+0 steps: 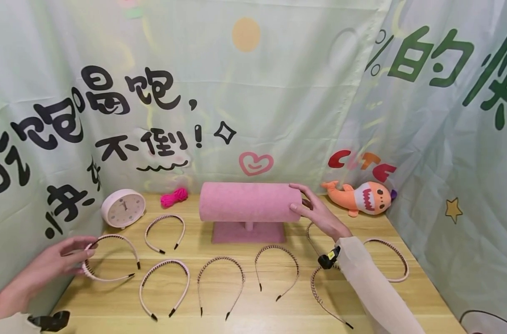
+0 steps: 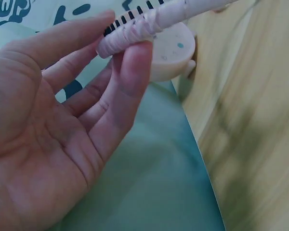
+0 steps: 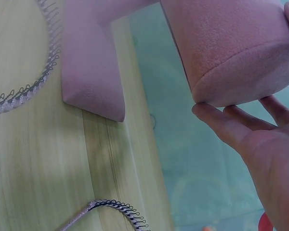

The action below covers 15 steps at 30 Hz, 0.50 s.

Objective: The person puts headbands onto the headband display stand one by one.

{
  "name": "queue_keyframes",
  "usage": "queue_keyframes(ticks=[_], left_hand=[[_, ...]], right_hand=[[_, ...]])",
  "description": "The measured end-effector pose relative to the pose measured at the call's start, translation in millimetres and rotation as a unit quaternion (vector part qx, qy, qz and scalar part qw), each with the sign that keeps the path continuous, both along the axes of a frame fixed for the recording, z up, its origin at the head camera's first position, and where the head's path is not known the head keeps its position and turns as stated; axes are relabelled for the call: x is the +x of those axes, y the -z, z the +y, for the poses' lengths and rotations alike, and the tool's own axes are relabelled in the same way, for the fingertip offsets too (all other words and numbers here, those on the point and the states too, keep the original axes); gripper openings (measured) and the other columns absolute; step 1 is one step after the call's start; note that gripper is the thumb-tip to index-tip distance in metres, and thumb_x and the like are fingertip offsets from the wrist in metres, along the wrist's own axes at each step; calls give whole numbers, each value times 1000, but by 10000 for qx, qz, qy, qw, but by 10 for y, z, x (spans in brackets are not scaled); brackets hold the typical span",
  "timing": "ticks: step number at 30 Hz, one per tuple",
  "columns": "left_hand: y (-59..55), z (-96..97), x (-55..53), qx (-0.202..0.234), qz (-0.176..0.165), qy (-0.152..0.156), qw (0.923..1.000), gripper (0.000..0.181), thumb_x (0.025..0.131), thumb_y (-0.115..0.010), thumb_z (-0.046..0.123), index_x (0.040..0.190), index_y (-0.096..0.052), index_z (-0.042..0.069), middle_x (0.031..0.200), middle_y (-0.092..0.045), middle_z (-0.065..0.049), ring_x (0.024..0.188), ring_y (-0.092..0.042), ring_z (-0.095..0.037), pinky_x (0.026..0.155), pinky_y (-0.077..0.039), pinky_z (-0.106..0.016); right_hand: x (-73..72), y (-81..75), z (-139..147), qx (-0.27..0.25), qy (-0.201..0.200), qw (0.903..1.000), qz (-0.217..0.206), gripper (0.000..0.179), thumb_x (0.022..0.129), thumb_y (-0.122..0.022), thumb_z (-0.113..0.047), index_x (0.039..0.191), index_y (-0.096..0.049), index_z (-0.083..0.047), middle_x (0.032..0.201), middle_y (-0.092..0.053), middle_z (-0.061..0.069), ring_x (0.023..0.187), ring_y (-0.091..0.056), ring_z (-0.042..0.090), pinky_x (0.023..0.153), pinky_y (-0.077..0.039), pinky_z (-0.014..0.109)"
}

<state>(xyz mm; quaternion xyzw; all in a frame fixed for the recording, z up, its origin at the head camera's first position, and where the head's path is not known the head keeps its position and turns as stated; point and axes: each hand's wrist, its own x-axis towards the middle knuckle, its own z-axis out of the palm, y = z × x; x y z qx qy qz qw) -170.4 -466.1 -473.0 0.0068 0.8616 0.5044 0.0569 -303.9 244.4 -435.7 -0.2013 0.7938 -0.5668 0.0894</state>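
One pinched headband [image 2: 159, 20] occupies the left hand [image 1: 65, 255]; the right hand [image 1: 320, 215] touches a roll [image 1: 249, 202], fingers apart.

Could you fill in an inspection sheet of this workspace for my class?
Surface: wood-grain table, light-toned.
Job's things: pink padded stand, upright; several headbands lying in front of it and to either side; one held headband.
Clutter: round clock, pink cord bundle and orange plush toy towards the back.
Left hand: pinches the held headband.
Right hand: grips the pink padded stand's right end.
Cables: nothing seen.
Surroundings: pale green printed cloth behind and at both sides.
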Motion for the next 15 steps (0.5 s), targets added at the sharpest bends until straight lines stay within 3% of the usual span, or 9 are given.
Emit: queue_keyframes(ticks=[9,15], left_hand=[[-76,39,-24,193,329,137,9992,35,116,-53,17,149,-65,18,118,-69,28,99,-73,-2,79,-67,-30],[-165,119,-24,67,310,71,9995,38,116,-55,21,153,-61,14,118,-70,31,100,-75,-2,82,-67,-30]], right_hand=[[-4,9,0,6,24,10000,-42,61,110,-64,-43,163,-35,-49,179,-21,-10,165,-29,38,125,-36,72],[-5,2,-4,7,12,10000,-54,61,110,-64,-43,164,-35,-50,179,-21,-10,165,-30,38,124,-38,71]])
